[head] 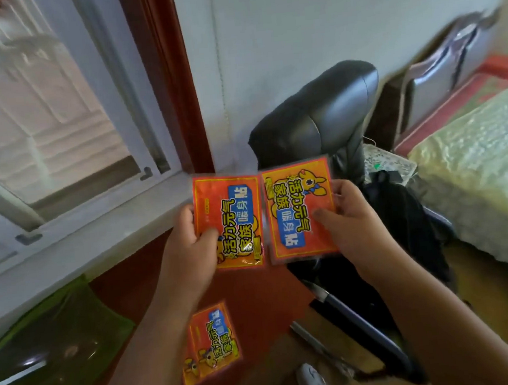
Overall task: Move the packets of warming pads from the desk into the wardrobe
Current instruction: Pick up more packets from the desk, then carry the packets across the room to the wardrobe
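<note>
Left hand (189, 244) gripping orange foil warming-pad packet (229, 222), right hand (350, 220) gripping a second orange packet (298, 210) beside it, third packet (210, 343) below on red desk (265, 295)

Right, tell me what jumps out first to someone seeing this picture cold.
Two bright orange warming pad packets held up side by side mid-frame: the left hand grips the left packet, the right hand the right packet. A third packet lies below on the red desk, with a black chair behind.

Red desk (265, 295) bearing one packet (210, 343)
</note>
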A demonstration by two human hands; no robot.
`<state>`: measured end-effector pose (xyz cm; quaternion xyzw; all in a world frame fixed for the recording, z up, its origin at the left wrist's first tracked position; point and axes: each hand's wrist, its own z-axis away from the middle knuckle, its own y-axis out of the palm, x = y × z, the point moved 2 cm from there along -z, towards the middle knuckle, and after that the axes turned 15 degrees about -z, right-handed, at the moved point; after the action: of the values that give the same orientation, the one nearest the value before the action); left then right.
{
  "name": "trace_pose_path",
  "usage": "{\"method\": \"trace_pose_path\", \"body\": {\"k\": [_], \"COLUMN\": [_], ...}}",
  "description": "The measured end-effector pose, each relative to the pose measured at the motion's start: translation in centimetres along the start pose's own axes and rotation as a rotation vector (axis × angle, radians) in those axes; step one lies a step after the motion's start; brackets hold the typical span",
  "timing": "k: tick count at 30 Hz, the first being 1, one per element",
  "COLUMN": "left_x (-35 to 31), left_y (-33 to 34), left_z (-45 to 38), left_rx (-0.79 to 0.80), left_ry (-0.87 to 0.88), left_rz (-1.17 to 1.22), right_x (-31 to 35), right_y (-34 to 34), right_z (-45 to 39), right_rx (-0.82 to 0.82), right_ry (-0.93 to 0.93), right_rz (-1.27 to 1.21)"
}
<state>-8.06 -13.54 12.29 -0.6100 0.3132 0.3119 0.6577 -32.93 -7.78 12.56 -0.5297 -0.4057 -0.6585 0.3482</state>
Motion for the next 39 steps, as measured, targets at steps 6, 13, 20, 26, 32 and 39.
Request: {"method": "trace_pose_path", "body": {"k": [6, 13, 20, 26, 32, 39], "left_x": [-1.0, -6.8, -12.8, -18.6, -23.2, -25.9], "left_y": [4.6, 11.4, 18.3, 24.0, 29.3, 34.5], "left_z": [0.6, 4.4, 10.7, 18.3, 24.5, 32.2], "left_rx": [0.21, 0.461, 0.576, 0.687, 0.821, 1.004], "left_ry": [0.095, 0.259, 0.413, 0.539, 0.619, 0.698], "left_rz": [-0.028, 0.013, -0.02, 0.078, 0.157, 0.132], "right_x": [-1.2, -0.2, 1.3, 3.2, 4.3, 3.4], "right_y": [-5.5, -14.4, -22.7, -30.1, -36.6, -42.2], "right_z": [4.9, 12.4, 19.9, 27.4, 33.4, 39.6], "right_rx": [-0.25, -0.488, -0.659, -0.813, -0.953, -1.126], "right_ry": [0.007, -0.032, -0.075, -0.156, -0.256, -0.329], "right_rz": [0.001, -0.077, -0.147, -0.144, -0.12, -0.174]}}
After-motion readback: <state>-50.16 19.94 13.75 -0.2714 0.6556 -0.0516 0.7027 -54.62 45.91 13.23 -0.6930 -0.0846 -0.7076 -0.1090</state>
